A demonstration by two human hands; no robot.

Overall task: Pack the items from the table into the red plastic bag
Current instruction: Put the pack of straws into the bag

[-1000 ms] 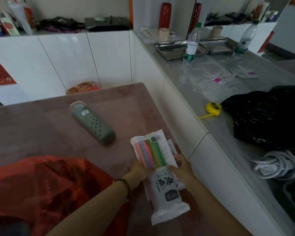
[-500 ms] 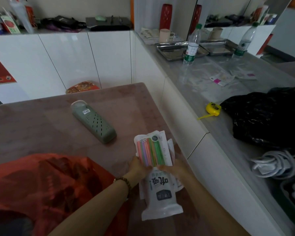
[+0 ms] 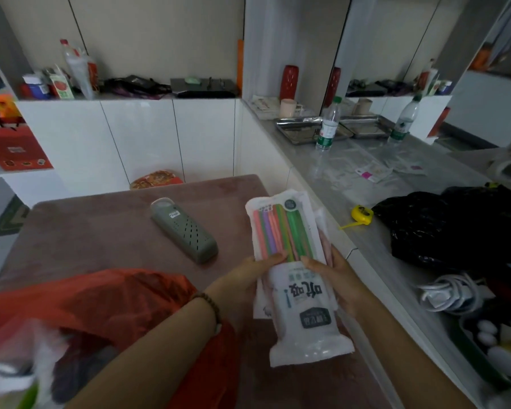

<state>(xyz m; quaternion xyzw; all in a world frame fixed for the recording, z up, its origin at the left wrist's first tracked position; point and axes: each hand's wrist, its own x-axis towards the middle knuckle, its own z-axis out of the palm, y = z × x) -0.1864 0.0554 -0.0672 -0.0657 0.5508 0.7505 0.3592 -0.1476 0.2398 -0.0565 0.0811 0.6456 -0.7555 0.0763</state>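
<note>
A white packet of coloured straws point(image 3: 295, 278) is held lengthways above the right side of the brown table point(image 3: 95, 231), with another thin packet behind it. My left hand point(image 3: 248, 278) grips its left edge and my right hand point(image 3: 337, 278) grips its right edge. The red plastic bag point(image 3: 106, 314) lies crumpled at the lower left under my left forearm, with some pale items showing in its mouth. A grey-green perforated case point(image 3: 186, 231) lies on the table behind the bag.
A grey counter point(image 3: 351, 178) runs along the right with a yellow tape measure point(image 3: 362, 214), a black plastic bag point(image 3: 449, 228), white cables point(image 3: 452, 293), a water bottle point(image 3: 327, 128), metal trays and a dark container with eggs. White cabinets stand behind the table.
Both hands have lifted the straw packet up from the table and closer to the camera. The head view has tilted upward, showing more of the back wall.
</note>
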